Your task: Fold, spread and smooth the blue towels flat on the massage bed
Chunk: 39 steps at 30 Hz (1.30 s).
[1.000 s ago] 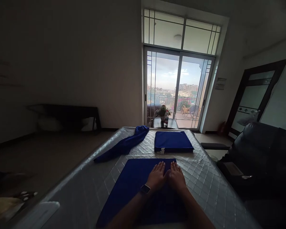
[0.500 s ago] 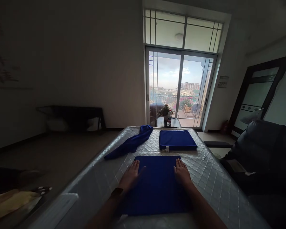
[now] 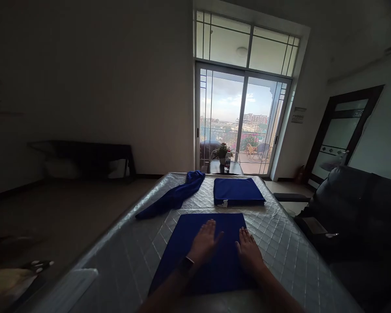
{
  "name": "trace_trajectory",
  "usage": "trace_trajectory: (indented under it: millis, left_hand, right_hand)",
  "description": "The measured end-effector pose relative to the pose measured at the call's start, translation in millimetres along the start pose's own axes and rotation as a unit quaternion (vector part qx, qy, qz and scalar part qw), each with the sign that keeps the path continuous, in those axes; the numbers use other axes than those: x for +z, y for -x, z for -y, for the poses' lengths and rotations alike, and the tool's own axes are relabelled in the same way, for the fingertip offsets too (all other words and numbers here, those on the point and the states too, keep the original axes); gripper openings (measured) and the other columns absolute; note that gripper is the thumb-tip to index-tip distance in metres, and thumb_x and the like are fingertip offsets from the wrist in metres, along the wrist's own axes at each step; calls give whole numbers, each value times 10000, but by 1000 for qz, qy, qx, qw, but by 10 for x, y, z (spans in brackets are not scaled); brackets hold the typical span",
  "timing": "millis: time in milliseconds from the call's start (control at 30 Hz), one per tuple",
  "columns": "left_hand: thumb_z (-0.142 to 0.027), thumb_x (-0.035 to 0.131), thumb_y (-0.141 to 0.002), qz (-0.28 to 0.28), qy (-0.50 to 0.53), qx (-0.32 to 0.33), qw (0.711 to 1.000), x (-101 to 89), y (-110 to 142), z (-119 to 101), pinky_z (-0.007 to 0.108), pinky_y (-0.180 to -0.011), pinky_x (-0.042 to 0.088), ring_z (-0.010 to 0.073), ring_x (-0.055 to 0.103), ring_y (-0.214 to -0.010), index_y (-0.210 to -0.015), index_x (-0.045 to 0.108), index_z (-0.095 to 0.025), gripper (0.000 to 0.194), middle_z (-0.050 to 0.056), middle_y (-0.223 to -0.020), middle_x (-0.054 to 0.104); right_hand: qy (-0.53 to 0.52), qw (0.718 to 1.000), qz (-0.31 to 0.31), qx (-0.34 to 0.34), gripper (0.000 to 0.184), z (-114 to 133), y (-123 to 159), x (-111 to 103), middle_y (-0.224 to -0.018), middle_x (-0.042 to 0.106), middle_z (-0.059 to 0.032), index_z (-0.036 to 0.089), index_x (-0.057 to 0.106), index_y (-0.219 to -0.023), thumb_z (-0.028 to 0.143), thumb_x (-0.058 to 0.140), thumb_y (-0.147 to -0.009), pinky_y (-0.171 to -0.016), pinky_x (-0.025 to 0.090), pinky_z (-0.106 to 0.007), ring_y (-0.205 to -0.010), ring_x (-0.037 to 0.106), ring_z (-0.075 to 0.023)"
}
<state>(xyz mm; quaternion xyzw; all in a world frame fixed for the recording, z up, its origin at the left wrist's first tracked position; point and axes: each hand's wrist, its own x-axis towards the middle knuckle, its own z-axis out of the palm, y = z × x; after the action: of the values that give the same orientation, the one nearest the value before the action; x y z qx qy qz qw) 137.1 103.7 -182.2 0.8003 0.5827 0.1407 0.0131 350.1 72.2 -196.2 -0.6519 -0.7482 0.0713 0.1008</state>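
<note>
Blue cloth (image 3: 222, 266) lies partly hidden by the left hand (image 3: 204, 241) and forearm (image 3: 171, 284).

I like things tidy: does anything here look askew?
The bunched blue cloth on the far left of the quilted surface looks untidy: it lies aslant, while the neat blue bundle to its right lies flat.
</note>
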Motion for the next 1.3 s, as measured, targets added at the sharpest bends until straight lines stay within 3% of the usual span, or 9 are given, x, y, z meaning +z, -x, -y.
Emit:
trace_trajectory:
  millis: [133,233,333,633,800,900,1033,1200,1300]
  left_hand:
    - [-559,91,-1058,15,84,104,991,171,22,-811,469,-1259,277,255,270,-1542,-1589,324,-97,741,153,-1639,334]
    - [-590,114,-1053,26,106,105,988,195,85,-950,479,-1267,268,262,264,-1544,-1589,314,-80,766,162,-1638,332]
    - [-626,151,-1040,42,89,80,992,134,195,-667,508,-1272,252,283,257,-1545,-1573,344,-59,801,177,-1637,325]
    - [-637,187,-1024,12,13,-90,996,-109,878,956,513,-1267,243,295,233,-1552,-1579,299,-22,836,179,-1661,257]
    - [-623,188,-1027,22,3,-103,994,-143,1059,1164,490,-1276,217,284,222,-1557,-1579,268,3,838,183,-1669,226]
    - [-613,214,-1030,16,-10,-90,996,-162,1006,994,509,-1268,233,294,234,-1551,-1568,323,-16,811,195,-1657,247]
    - [-631,212,-1035,31,29,-14,999,-128,831,387,492,-1266,252,278,242,-1546,-1584,337,-104,771,157,-1657,271]
    - [-615,252,-1044,21,83,134,987,143,542,-551,511,-1239,324,288,304,-1525,-1576,363,-123,733,176,-1623,347]
    - [-571,245,-1059,6,83,192,978,336,469,-794,519,-1233,334,293,322,-1518,-1581,354,-144,684,170,-1616,365]
  right_hand:
    - [47,998,11,-32,649,-6,24,-31,-1683,158,-140,43,241,-1605,285,259,-1004,-1267,142,-420,-1572,138,-248]
    - [51,998,6,-47,650,-13,33,-43,-1686,148,-122,78,245,-1612,284,293,-998,-1271,130,-423,-1576,114,-245]
    - [25,999,-1,-29,631,-3,31,-43,-1684,170,-127,59,252,-1607,311,223,-1029,-1272,125,-420,-1577,95,-225]
    - [-2,1000,-2,-10,646,26,30,-46,-1691,123,-117,35,227,-1605,349,178,-1043,-1273,115,-412,-1575,86,-220]
    - [27,1000,0,-10,641,80,103,-158,-1681,162,-142,11,232,-1595,323,190,-1038,-1275,110,-428,-1574,90,-225]
    - [28,999,-5,-27,639,103,279,-216,-1676,164,-130,18,255,-1591,325,203,-1034,-1279,111,-432,-1573,98,-226]
    - [5,999,27,-21,646,95,594,-179,-1675,182,-102,52,262,-1598,359,223,-1031,-1276,155,-430,-1568,132,-228]
    - [2,999,39,-13,654,63,780,-80,-1675,171,-102,60,261,-1601,379,232,-1030,-1273,173,-434,-1566,150,-245]
    - [14,998,46,-28,630,63,772,-76,-1677,175,-79,107,297,-1601,326,275,-1010,-1273,173,-437,-1565,154,-254]
